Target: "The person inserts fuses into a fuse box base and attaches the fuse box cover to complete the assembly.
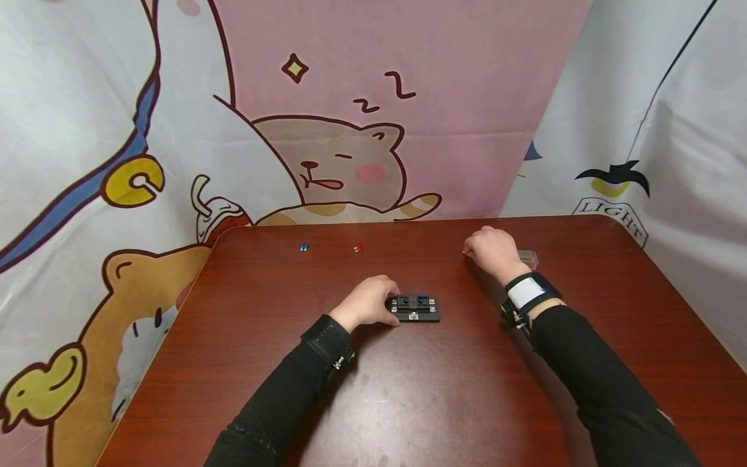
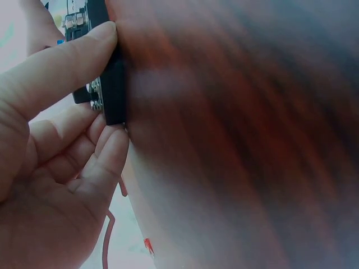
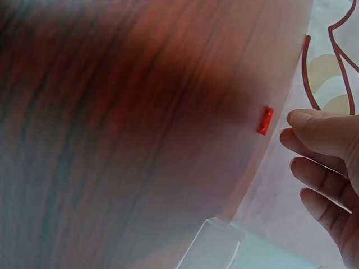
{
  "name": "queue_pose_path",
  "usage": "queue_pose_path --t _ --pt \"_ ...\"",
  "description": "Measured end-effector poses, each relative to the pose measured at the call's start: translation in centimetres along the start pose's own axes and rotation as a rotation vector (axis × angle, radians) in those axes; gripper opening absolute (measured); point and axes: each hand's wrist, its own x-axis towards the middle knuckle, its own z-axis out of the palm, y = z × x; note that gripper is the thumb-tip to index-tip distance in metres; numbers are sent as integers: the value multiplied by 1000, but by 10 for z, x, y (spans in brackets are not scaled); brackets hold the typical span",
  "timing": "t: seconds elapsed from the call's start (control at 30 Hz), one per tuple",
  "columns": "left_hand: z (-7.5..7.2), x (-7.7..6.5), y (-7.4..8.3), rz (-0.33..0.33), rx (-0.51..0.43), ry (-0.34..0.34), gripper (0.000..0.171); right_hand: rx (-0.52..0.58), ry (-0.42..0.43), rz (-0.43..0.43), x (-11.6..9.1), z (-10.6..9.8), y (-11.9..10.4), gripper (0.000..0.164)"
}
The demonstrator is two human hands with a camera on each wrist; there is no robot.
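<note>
My left hand (image 1: 369, 302) grips the left end of a black rectangular block with metal terminals (image 1: 415, 316), which sits on the table. Seen from the left wrist, the thumb lies across the face of the block (image 2: 115, 92) and the other fingertips are at its end. Over the back right of the table is my right hand (image 1: 495, 251), thumb and index fingertips close together. Just off those fingertips, a small red piece (image 3: 265, 121) lies on the tabletop in the right wrist view, a visible gap between them.
Toward the back edge of the brown table (image 1: 443, 402) lie a small blue piece (image 1: 304, 247) and another small red piece (image 1: 358, 248). A clear plastic box (image 1: 528, 259) stands beside the right wrist, partly hidden by it. A printed cloth (image 1: 467, 97) hangs behind the table.
</note>
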Motion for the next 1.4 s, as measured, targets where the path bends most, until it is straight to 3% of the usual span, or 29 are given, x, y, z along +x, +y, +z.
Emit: queue_pose_path --t 1.4 --pt "0 0 0 -8 -3 9 44 -166 -7 -72 13 19 -2 21"
